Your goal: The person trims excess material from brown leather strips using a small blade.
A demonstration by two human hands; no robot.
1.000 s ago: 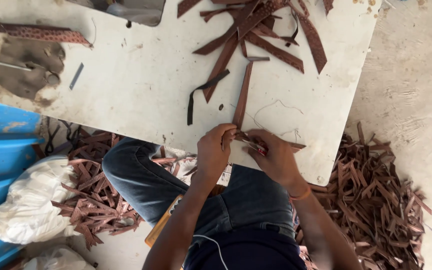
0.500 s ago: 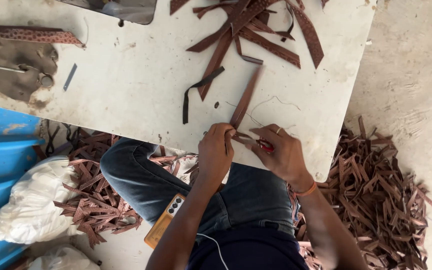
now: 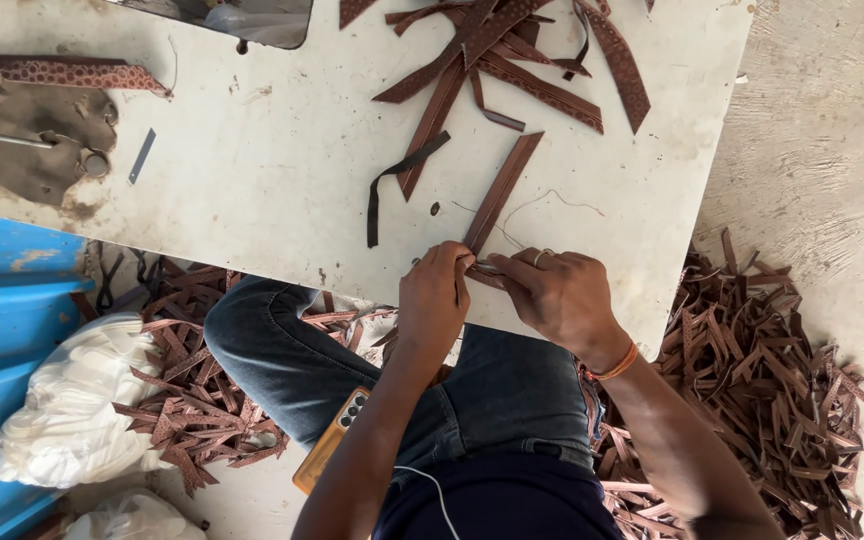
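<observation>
The table (image 3: 252,200) carries a strap pile (image 3: 512,50) at its far edge; heaps of offcuts (image 3: 772,400) lie on the floor beside it; at the near edge both hands pinch one brown strip (image 3: 500,190), left hand (image 3: 437,295) and right hand (image 3: 562,295) pressed close; a slipped grip could drop it among the scraps; the loose thread (image 3: 542,205) might snag.

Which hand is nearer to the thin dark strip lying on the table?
Left. The left hand is just below and right of the thin dark strip. The right hand is farther right. Both hold the near end of a brown strip.
</observation>
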